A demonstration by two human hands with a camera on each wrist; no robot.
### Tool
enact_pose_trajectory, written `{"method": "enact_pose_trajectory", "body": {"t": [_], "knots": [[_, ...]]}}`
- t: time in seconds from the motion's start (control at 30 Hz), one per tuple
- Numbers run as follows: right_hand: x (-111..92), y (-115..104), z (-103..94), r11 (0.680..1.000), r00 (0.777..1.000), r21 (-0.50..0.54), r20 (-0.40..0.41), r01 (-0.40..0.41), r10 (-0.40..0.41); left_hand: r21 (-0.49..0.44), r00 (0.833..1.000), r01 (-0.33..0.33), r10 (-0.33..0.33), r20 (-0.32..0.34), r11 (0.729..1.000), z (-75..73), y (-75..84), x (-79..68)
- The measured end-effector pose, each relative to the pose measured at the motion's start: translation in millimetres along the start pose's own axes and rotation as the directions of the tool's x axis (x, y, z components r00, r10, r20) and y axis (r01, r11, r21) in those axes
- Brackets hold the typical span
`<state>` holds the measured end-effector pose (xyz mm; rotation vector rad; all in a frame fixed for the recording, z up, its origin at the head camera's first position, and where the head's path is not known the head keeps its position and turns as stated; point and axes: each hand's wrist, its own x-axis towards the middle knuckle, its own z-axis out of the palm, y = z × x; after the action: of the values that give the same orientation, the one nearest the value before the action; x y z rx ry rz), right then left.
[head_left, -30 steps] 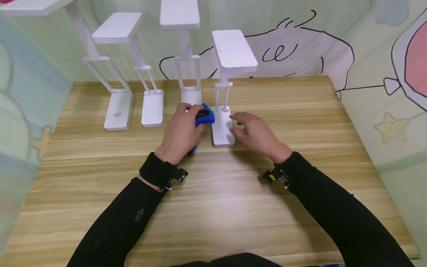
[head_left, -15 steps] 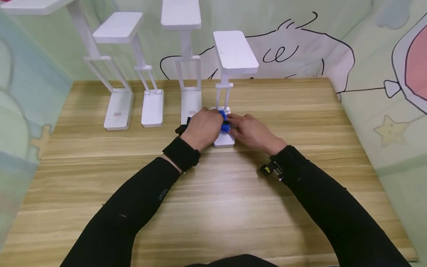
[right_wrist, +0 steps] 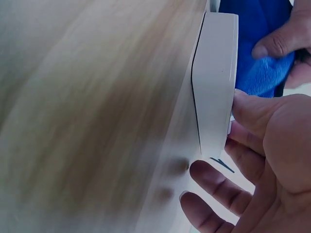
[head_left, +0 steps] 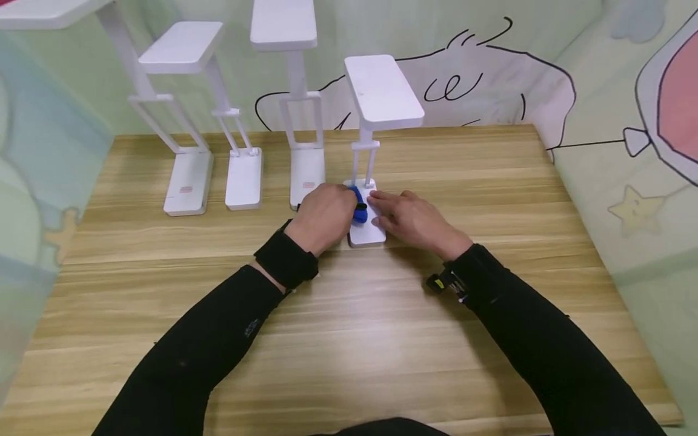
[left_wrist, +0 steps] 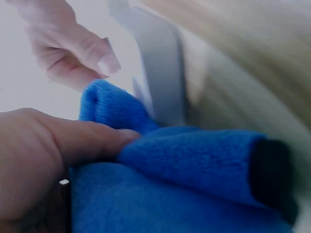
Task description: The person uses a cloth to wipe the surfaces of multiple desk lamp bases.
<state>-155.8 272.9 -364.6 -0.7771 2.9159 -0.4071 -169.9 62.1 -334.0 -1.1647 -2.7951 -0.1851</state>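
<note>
My left hand (head_left: pixel 323 217) grips a bunched blue cloth (head_left: pixel 357 206) with a black edge, laid on the base (head_left: pixel 368 237) of the rightmost white folding phone stand (head_left: pixel 383 91). In the left wrist view the thumb presses into the folds of the cloth (left_wrist: pixel 189 160), and the far end is blurred. My right hand (head_left: pixel 417 222) rests its thumb and fingertips on the right edge of that base, its fingers loosely extended. From the right wrist, the base (right_wrist: pixel 215 77) shows side-on, with the thumb (right_wrist: pixel 250 108) at its upper edge and two fingers beyond its end.
More white stands line the back left: a tall one (head_left: pixel 308 169) next to my left hand, a small one (head_left: pixel 244 181), and another tall one (head_left: pixel 188 181). The wooden table (head_left: pixel 349 351) meets a cartoon-printed wall covering (head_left: pixel 491 79).
My left hand has carried the cloth right from beside the stand onto its base, then slid back slightly left. My right fingers have come onto the base's edge.
</note>
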Motion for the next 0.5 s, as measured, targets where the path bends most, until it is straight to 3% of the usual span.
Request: {"method": "enact_pose_trajectory", "body": {"t": [0.13,0.23,0.37,0.5], "knots": [[1,-3,1.0,1.0,1.0,-0.001,-0.005,0.007,-0.007,0.075,1.0,-0.017,0.016,0.024,0.997,1.0,3.0,3.7],[1,-3,1.2,1.0,1.0,-0.02,-0.007,0.0,0.0,0.046,0.998,-0.024,0.021,0.059,0.999,1.5,0.0,1.6],[0,-3,1.3,0.999,1.0,-0.034,0.005,0.009,-0.009,-0.089,0.99,0.072,-0.06,0.13,0.994,-2.0,-11.1,-10.0],[-4,0,1.0,1.0,1.0,-0.027,-0.012,0.006,-0.006,-0.171,0.969,0.195,-0.163,0.183,0.966,-10.2,-25.5,-14.4]]}}
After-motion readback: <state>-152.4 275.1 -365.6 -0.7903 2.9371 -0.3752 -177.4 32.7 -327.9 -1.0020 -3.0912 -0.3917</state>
